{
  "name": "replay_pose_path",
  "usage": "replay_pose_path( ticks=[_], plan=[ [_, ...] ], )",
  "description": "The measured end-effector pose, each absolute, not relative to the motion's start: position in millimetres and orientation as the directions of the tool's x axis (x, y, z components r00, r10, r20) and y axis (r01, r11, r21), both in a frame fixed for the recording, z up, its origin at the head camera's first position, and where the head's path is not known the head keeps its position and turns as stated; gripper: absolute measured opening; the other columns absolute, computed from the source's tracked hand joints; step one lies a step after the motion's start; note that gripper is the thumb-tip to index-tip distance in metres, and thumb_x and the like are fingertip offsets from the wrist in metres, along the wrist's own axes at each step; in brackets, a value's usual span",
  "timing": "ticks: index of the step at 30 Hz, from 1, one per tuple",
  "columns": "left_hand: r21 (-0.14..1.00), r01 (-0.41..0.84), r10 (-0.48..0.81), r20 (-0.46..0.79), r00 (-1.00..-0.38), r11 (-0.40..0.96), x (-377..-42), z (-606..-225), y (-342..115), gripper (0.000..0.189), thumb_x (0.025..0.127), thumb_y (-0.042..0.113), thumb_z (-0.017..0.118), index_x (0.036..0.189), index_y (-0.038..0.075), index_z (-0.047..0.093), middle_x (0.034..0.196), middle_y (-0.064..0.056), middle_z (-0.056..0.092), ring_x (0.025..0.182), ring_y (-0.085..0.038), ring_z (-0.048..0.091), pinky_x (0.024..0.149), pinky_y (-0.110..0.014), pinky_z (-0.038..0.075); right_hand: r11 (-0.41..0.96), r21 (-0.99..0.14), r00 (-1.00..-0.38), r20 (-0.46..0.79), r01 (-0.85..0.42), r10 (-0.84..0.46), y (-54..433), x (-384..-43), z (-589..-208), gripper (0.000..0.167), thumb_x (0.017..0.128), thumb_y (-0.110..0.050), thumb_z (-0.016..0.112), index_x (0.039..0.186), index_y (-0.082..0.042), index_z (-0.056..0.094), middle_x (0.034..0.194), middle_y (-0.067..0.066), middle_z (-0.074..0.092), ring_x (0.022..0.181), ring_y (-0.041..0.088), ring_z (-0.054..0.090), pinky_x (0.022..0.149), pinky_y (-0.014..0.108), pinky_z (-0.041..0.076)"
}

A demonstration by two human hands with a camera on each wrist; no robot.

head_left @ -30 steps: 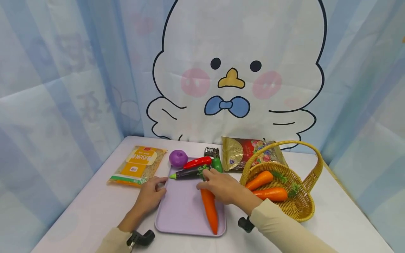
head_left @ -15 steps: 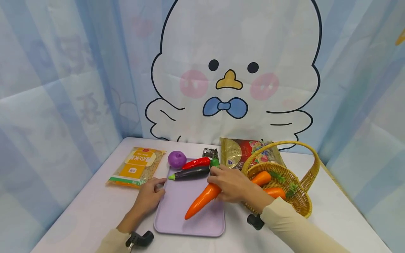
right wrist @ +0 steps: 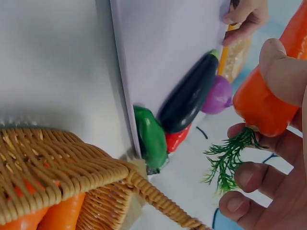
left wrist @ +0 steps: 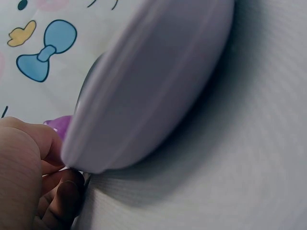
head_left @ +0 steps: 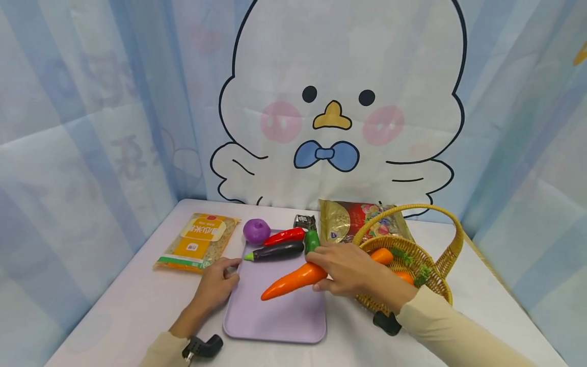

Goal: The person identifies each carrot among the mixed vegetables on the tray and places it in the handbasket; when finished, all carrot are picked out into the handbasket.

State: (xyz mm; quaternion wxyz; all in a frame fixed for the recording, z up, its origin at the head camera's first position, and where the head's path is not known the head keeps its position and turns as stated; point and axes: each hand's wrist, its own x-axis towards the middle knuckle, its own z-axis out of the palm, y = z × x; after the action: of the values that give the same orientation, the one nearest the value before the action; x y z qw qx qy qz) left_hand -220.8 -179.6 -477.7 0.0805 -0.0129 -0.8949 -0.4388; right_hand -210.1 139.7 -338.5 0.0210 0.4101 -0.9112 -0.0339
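Note:
My right hand [head_left: 344,267] grips an orange carrot [head_left: 293,282] by its thick top, thumb on one side and fingers on the other. Its tip points left over the lilac tray [head_left: 275,326]. Green leaves [right wrist: 230,155] hang from the carrot's top in the right wrist view. My left hand [head_left: 217,283] rests at the tray's left edge, thumb and fingertips against the rim. Along the tray's far end lie a dark eggplant [head_left: 279,251], a red pepper [head_left: 286,236] and a green pepper [head_left: 312,240]; a purple onion-like vegetable [head_left: 257,232] sits at the far left corner.
A wicker basket [head_left: 442,288] with a tall handle and carrots [head_left: 382,256] stands right of the tray, partly behind my right arm. A yellow grain bag [head_left: 197,242] lies at left. Behind are a gold-and-red bag [head_left: 339,221] and a small black packet [head_left: 304,221].
My right hand has lifted the carrot off the tray and moved right toward the basket. The carrot has swung from pointing at me to pointing left. My left hand stays put.

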Motion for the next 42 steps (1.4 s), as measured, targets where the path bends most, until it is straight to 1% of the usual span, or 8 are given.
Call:
replay_pose_path(
  ticks=[6, 13, 17, 20, 25, 34, 38, 42],
  plan=[
    [0.776, 0.098, -0.043, 0.158, -0.986, 0.623, -221, -478, -180, 0.042, 0.088, 0.005, 0.066, 0.129, 0.004, 0.068, 0.11, -0.008, 0.066, 0.07, -0.016, 0.048, 0.057, -0.025, 0.04, 0.672, 0.053, -0.672, 0.017, -0.739, -0.74, 146, -202, -333, 0.054, 0.09, -0.056, 0.066, 0.13, -0.02, 0.062, 0.111, -0.005, 0.066, 0.091, 0.017, 0.059, 0.079, 0.04, 0.049],
    [0.776, 0.103, -0.041, 0.164, -0.986, 0.622, -222, -479, -181, 0.042, 0.087, 0.005, 0.066, 0.129, 0.004, 0.069, 0.11, -0.008, 0.067, 0.07, -0.016, 0.048, 0.057, -0.025, 0.04, 0.74, 0.013, -0.74, 0.003, -0.672, -0.673, 158, -193, -326, 0.061, 0.091, -0.059, 0.062, 0.136, -0.018, 0.061, 0.125, 0.0, 0.067, 0.097, 0.02, 0.061, 0.077, 0.041, 0.049],
    [0.779, 0.109, -0.037, 0.167, -0.985, 0.618, -222, -479, -181, 0.042, 0.087, 0.005, 0.065, 0.129, 0.004, 0.069, 0.108, -0.008, 0.066, 0.07, -0.016, 0.048, 0.057, -0.025, 0.039, 0.749, 0.01, -0.749, -0.008, -0.662, -0.662, 164, -190, -319, 0.057, 0.09, -0.058, 0.064, 0.131, -0.019, 0.062, 0.116, -0.003, 0.067, 0.087, 0.018, 0.058, 0.07, 0.037, 0.046],
    [0.779, 0.111, -0.036, 0.169, -0.985, 0.617, -222, -479, -181, 0.042, 0.087, 0.005, 0.065, 0.129, 0.004, 0.069, 0.108, -0.008, 0.066, 0.069, -0.016, 0.048, 0.057, -0.025, 0.039, 0.754, 0.003, -0.753, -0.017, -0.657, -0.657, 168, -188, -315, 0.053, 0.09, -0.058, 0.065, 0.127, -0.021, 0.062, 0.11, -0.005, 0.066, 0.081, 0.015, 0.053, 0.069, 0.035, 0.044],
    [0.778, 0.111, -0.038, 0.171, -0.985, 0.619, -222, -479, -181, 0.042, 0.087, 0.005, 0.066, 0.128, 0.003, 0.069, 0.108, -0.008, 0.066, 0.07, -0.016, 0.048, 0.057, -0.025, 0.04, 0.779, -0.011, -0.779, -0.028, -0.626, -0.626, 174, -185, -309, 0.053, 0.089, -0.058, 0.065, 0.128, -0.021, 0.063, 0.111, -0.005, 0.067, 0.084, 0.014, 0.053, 0.075, 0.037, 0.045],
    [0.78, 0.102, -0.037, 0.158, -0.987, 0.617, -222, -480, -182, 0.042, 0.087, 0.006, 0.065, 0.129, 0.004, 0.069, 0.109, -0.008, 0.066, 0.07, -0.016, 0.049, 0.057, -0.025, 0.04, 0.8, -0.005, -0.8, -0.012, -0.6, -0.6, 194, -184, -304, 0.048, 0.088, -0.056, 0.068, 0.121, -0.021, 0.064, 0.097, -0.01, 0.062, 0.079, 0.013, 0.051, 0.072, 0.035, 0.043],
    [0.779, 0.114, -0.031, 0.169, -0.985, 0.616, -222, -480, -182, 0.042, 0.087, 0.004, 0.065, 0.129, 0.003, 0.069, 0.11, -0.009, 0.067, 0.068, -0.016, 0.048, 0.057, -0.025, 0.04, 0.814, 0.002, -0.814, -0.009, -0.581, -0.581, 206, -185, -301, 0.047, 0.088, -0.058, 0.068, 0.118, -0.023, 0.065, 0.097, -0.01, 0.062, 0.079, 0.012, 0.051, 0.072, 0.037, 0.043],
    [0.779, 0.114, -0.034, 0.171, -0.985, 0.617, -223, -480, -182, 0.042, 0.087, 0.004, 0.065, 0.128, 0.003, 0.069, 0.111, -0.01, 0.067, 0.069, -0.016, 0.048, 0.057, -0.025, 0.04, 0.834, 0.014, -0.834, -0.012, -0.551, -0.551, 219, -186, -301, 0.052, 0.088, -0.059, 0.067, 0.122, -0.021, 0.065, 0.103, -0.009, 0.065, 0.084, 0.014, 0.054, 0.076, 0.04, 0.046]
  ],
)
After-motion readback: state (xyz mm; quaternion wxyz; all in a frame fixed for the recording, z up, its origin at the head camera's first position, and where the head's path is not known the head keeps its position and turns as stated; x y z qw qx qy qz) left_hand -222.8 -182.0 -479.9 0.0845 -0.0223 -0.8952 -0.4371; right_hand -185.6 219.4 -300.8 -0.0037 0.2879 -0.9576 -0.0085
